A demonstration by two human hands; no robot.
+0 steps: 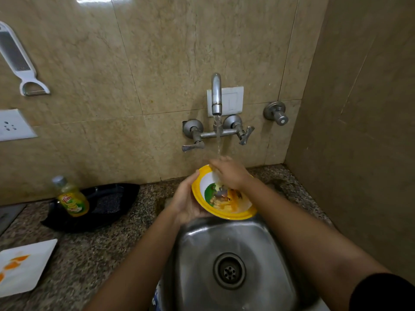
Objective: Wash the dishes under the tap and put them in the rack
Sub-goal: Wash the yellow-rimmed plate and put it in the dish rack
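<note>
Yellow-rimmed round bowl w/ a white inside and a printed picture on its floor [224, 196] sits tilted above the back edge of the stainless steel sink [231, 243], mouth facing up & toward the camera. Prob held at that slant so the water hits the inner wall and runs off into the basin rather than pooling.

Left hand [186, 198] cups the bowl from below & on its left side, fingers curled round the outside, thumb up by the rim: a closed, supporting grip. Right hand [229, 173] lies flat-ish over the far inner wall, fingers loosely spread and pressed to the surface, gripping nothing; looks like it's rubbing the inside bare, no sponge that I can see. So the bowl is between both hands, left under, right on top.

Stream from the wall-mounted metal tap [216, 95] comes down right onto the right hand & the bowl's far rim, which is why the bowl is pushed that far back.

Outward: yellow dish-soap bottle w/ grey cap [71, 198] stands in a black tray [121, 191] on the speckled granite counter [89, 254], well apart to the left. White square plate w/ orange smears [24, 268] waits near the front left, prob next to wash. No rack in view.
</note>
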